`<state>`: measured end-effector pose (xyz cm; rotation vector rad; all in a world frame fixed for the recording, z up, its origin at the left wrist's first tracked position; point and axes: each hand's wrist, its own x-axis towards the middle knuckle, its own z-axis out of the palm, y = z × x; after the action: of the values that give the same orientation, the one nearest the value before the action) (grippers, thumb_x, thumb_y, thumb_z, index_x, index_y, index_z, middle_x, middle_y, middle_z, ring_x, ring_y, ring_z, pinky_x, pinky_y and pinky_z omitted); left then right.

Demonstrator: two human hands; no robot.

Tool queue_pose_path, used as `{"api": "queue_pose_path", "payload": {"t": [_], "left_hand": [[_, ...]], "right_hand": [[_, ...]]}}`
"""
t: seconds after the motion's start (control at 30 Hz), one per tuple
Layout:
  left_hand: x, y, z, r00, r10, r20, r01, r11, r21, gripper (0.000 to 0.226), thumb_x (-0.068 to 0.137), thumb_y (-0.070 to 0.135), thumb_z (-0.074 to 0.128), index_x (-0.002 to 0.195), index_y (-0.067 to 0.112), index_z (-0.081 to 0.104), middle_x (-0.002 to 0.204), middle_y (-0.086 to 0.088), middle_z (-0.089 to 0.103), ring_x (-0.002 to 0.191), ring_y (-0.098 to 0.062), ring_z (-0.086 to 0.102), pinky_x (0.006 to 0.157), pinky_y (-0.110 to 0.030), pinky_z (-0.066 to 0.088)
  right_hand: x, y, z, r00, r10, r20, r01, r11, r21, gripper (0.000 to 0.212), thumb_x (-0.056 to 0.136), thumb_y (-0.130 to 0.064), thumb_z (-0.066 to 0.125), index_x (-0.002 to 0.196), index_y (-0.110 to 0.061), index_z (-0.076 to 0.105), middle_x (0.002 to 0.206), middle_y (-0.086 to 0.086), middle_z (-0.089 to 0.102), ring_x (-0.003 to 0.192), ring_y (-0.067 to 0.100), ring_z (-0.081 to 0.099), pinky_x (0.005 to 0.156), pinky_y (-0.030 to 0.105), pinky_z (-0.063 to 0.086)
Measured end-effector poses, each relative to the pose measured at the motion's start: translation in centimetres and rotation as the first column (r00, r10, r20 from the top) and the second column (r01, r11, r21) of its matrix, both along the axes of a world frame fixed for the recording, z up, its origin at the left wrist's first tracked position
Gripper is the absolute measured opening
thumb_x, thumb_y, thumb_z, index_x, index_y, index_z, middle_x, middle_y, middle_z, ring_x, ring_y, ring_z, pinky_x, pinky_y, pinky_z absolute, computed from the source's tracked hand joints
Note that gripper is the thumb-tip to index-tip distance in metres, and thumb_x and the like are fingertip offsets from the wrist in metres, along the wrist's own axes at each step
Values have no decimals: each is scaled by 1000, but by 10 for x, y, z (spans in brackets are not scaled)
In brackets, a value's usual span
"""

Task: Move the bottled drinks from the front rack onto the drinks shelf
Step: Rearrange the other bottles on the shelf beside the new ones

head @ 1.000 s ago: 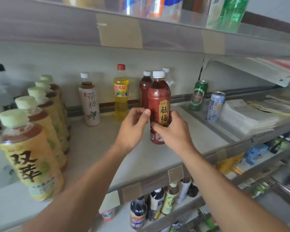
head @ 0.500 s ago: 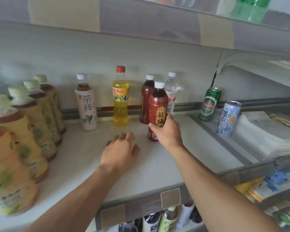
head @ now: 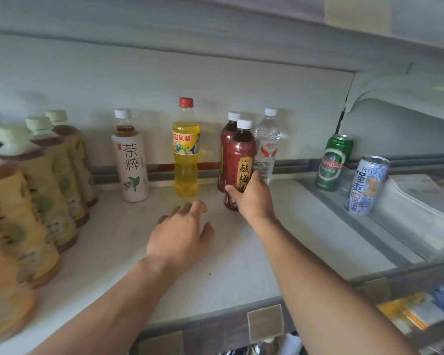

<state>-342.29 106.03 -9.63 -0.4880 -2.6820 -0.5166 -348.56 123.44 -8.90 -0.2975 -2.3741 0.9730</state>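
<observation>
Setting down a bottle. Lower centre: left hand point(head: 180, 234) flat over the drinks shelf point(head: 241, 265), fingers loosely spread, holding nothing. Just beyond, right hand point(head: 251, 198) with fingers wrapped round the dark red bottle point(head: 241, 160), upright on the shelf before its twin point(head: 228, 139). Next, likely: release, withdraw without toppling neighbours.

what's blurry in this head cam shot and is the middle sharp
Head view: the yellow tea bottles at the left edge are motion-smeared and stretched by the wide lens; the dark red bottle gripped by the right hand reads sharp, its label legible; lighting soft, with faint shadows.
</observation>
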Motion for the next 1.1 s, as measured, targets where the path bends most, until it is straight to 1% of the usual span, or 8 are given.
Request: {"api": "queue_pose_path", "payload": {"t": [0.27, 0.47, 0.73, 0.8, 0.87, 0.93, 1.03, 1.1], "left_hand": [[2, -1, 0, 999, -26, 26, 26, 1000, -6, 37, 96, 39, 46, 131, 28, 44, 130, 5, 57, 116, -22, 56, 90, -34, 45], [3, -2, -2, 999, -27, 23, 27, 1000, 6, 37, 95, 39, 47, 130, 27, 45, 129, 4, 58, 114, -23, 57, 88, -34, 46], [2, -6, -2, 998, -26, 54, 26, 1000, -4, 37, 96, 37, 47, 131, 26, 45, 127, 2, 58, 113, -24, 57, 89, -34, 47], [3, -7, -2, 998, -25, 64, 26, 1000, -11, 37, 96, 36, 46, 132, 26, 44, 128, 2, 58, 114, -24, 56, 89, -34, 45], [3, -8, -2, 997, -31, 72, 32, 999, -13, 38, 96, 35, 46, 132, 26, 44, 128, 2, 57, 114, -24, 56, 89, -34, 44], [4, -8, -2, 996, -41, 80, 43, 999, -20, 38, 96, 36, 45, 132, 25, 44, 128, 1, 57, 113, -24, 56, 90, -34, 45], [5, -8, -3, 994, -51, 97, 55, 998, -39, 38, 96, 37, 44, 132, 25, 44, 127, -1, 58, 112, -24, 57, 89, -36, 48], [7, -8, -4, 993, -59, 104, 65, 996, -54, 38, 95, 36, 44, 132, 24, 44, 126, -2, 59, 111, -25, 57, 87, -36, 47]], "right_hand": [[-10, 1, 1, 1000, 12, 20, -13, 1000, 24, 53, 89, -40, 69, 119, -5, 44, 120, 14, 59, 108, 33, 59, 83, 36, 46], [-14, 3, -1, 999, 32, 10, -32, 999, 12, 54, 88, -41, 70, 119, -5, 44, 120, 15, 60, 109, 34, 59, 87, 42, 48], [-12, 0, -1, 998, 51, 44, -49, 998, -33, 55, 90, -41, 67, 123, -7, 40, 126, 14, 58, 113, 34, 58, 90, 43, 49], [-12, 1, -1, 992, 51, 119, -48, 998, -26, 58, 90, -42, 67, 125, -6, 39, 125, 15, 59, 112, 35, 59, 87, 42, 49], [-7, 4, -5, 981, 37, 191, -38, 999, 1, 59, 89, -41, 69, 125, -5, 39, 122, 16, 61, 108, 35, 61, 80, 36, 47], [2, 5, -12, 981, 11, 195, -16, 1000, 25, 53, 88, -37, 70, 121, -5, 43, 119, 16, 63, 105, 35, 62, 75, 32, 43], [21, 3, -15, 979, 2, 206, -18, 997, 78, 44, 90, -32, 68, 118, -6, 48, 115, 16, 65, 103, 35, 63, 74, 30, 43], [37, -1, -12, 972, 16, 235, -46, 991, 122, 38, 91, -30, 66, 118, -6, 52, 115, 15, 65, 103, 34, 63, 78, 32, 47]]}}
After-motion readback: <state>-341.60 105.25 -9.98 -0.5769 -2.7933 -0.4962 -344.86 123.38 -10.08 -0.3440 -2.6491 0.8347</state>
